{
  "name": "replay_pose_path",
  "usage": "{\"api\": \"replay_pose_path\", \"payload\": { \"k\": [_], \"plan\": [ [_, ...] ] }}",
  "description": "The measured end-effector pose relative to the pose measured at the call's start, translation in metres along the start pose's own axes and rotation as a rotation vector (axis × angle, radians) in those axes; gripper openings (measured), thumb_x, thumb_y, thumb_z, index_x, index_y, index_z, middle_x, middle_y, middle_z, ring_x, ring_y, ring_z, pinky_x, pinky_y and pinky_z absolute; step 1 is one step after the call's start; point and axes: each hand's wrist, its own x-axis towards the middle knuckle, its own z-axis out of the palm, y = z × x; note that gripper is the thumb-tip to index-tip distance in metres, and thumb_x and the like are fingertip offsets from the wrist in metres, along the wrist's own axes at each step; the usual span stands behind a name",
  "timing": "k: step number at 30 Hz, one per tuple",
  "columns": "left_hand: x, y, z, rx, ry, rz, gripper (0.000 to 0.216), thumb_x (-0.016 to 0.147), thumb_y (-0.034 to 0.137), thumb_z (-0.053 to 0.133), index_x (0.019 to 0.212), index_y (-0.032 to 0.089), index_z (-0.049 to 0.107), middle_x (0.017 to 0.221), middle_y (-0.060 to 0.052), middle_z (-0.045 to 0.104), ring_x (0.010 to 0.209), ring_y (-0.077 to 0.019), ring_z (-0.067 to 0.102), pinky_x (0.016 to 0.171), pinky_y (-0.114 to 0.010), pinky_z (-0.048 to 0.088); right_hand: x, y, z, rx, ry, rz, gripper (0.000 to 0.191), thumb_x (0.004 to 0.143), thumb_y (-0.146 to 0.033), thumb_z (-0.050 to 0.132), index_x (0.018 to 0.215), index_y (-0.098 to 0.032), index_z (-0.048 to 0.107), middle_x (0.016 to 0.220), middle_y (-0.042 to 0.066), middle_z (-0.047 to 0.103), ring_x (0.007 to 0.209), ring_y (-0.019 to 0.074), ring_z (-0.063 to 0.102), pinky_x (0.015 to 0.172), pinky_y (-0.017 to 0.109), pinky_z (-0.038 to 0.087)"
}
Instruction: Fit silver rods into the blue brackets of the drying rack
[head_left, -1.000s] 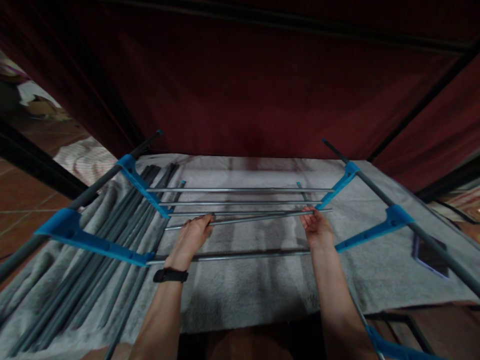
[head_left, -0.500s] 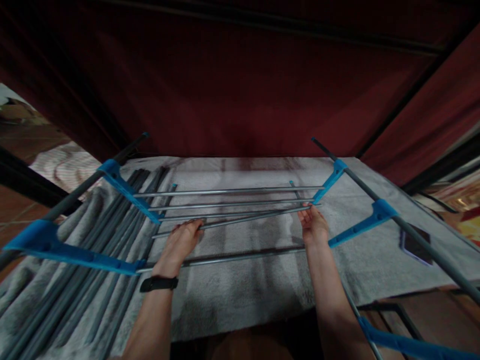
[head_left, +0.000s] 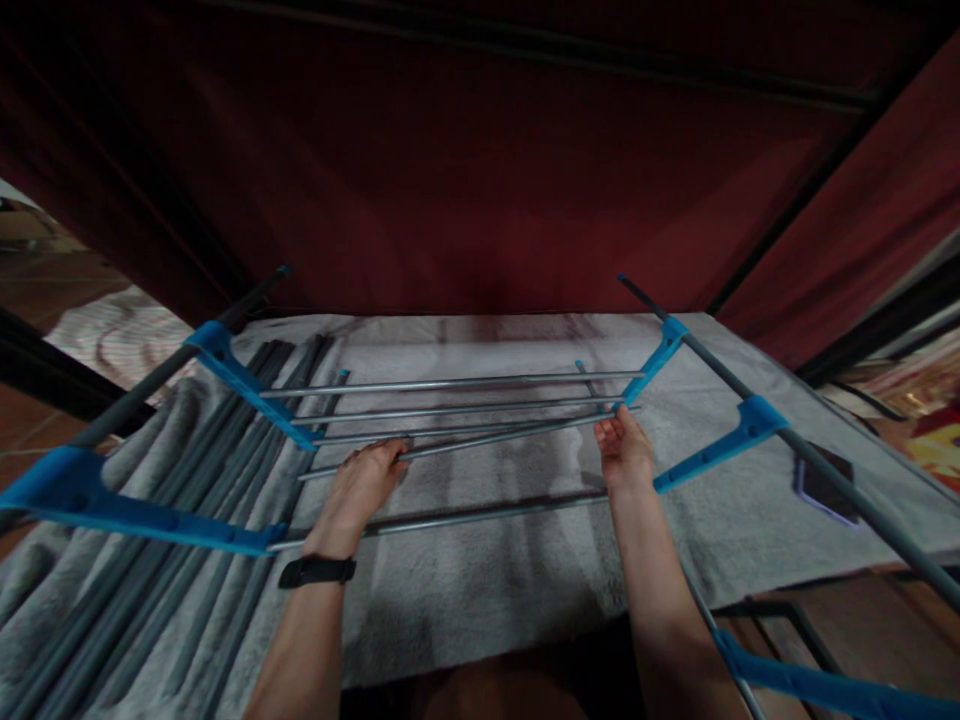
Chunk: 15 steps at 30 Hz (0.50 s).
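- I see the left hand closed over the metal rod, its left end running past the hand.
- I find the right hand pinching the rod near its right end, close to the far right bracket.
- Against the earlier frames, I note the same grip; the whole scene sits further left in view.
- I record bare blanket on both sides of the near crossbar.
- Phone lies well right.
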Motion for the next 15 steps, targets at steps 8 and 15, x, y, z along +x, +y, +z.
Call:
{"api": "replay_pose_path", "payload": {
  "k": [8, 15],
  "plan": [
    [0.001, 0.003, 0.000, -0.023, 0.044, -0.006, 0.021, 0.088, 0.032, 0.053, 0.108, 0.026, 0.058, 0.093, -0.003, 0.073, 0.085, -0.0217, 0.068, 0.070, -0.027, 0.044, 0.000, -0.004, 0.000, 0.030, 0.014, 0.062, 0.013, 0.080, -0.024, 0.067, 0.075, -0.019, 0.056, 0.059, -0.007, 0.058, 0.050, 0.0042, 0.056, 0.057, 0.016, 0.053],
    [-0.001, 0.010, -0.002, -0.021, 0.070, 0.033, 0.018, 0.090, 0.033, 0.051, 0.106, 0.026, 0.055, 0.091, -0.002, 0.071, 0.081, -0.0206, 0.067, 0.068, -0.027, 0.043, -0.003, -0.005, 0.001, 0.045, 0.018, 0.116, 0.016, 0.081, -0.024, 0.066, 0.071, -0.019, 0.054, 0.054, -0.008, 0.055, 0.047, 0.0040, 0.054, 0.055, 0.015, 0.052]
  ]
}}
